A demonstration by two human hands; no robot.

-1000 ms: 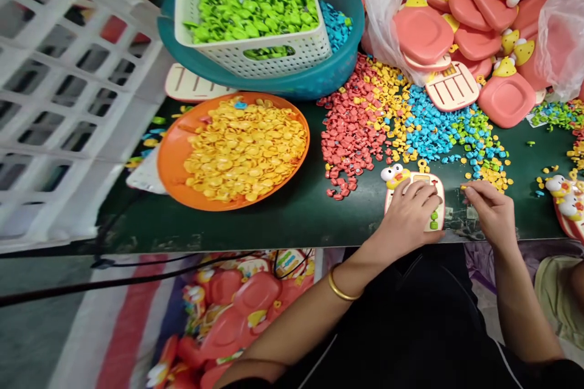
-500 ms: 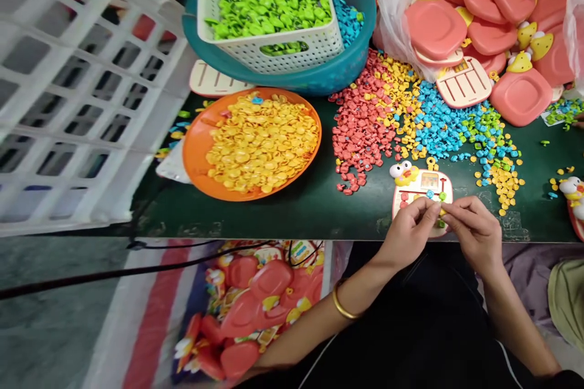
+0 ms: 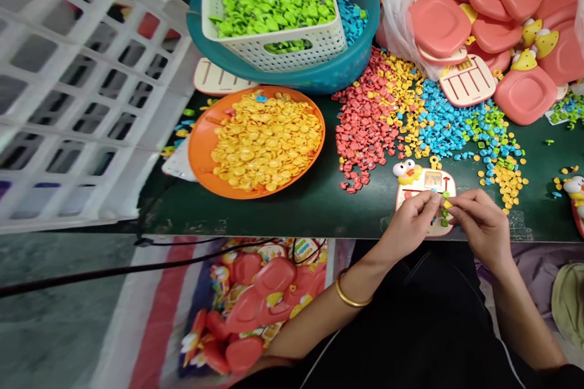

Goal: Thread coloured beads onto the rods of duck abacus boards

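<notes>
A small cream and pink toy panel [image 3: 426,183] with a duck head at its top left lies near the front edge of the dark green table [image 3: 292,206]. My left hand [image 3: 413,222] rests on the panel's lower part, fingers curled in a pinch over its keys. My right hand [image 3: 479,225] meets it from the right, pinching a small yellow button [image 3: 448,204] at the panel's right side. Loose red buttons [image 3: 362,127], yellow ones [image 3: 401,88], blue ones [image 3: 438,121] and green ones [image 3: 486,124] lie in heaps just behind the panel.
An orange plate [image 3: 201,140] of yellow caps sits at centre left. Behind it a white basket [image 3: 296,45] of green pieces stands in a teal basin [image 3: 319,76]. Pink toy shells [image 3: 497,6] pile at the back right. A white crate [image 3: 73,103] fills the left. More toys [image 3: 246,310] lie below.
My right hand came from the yellow heap at the right to the panel with a small yellow button. My left hand slid down to the panel's lower edge. The view shifted a little.
</notes>
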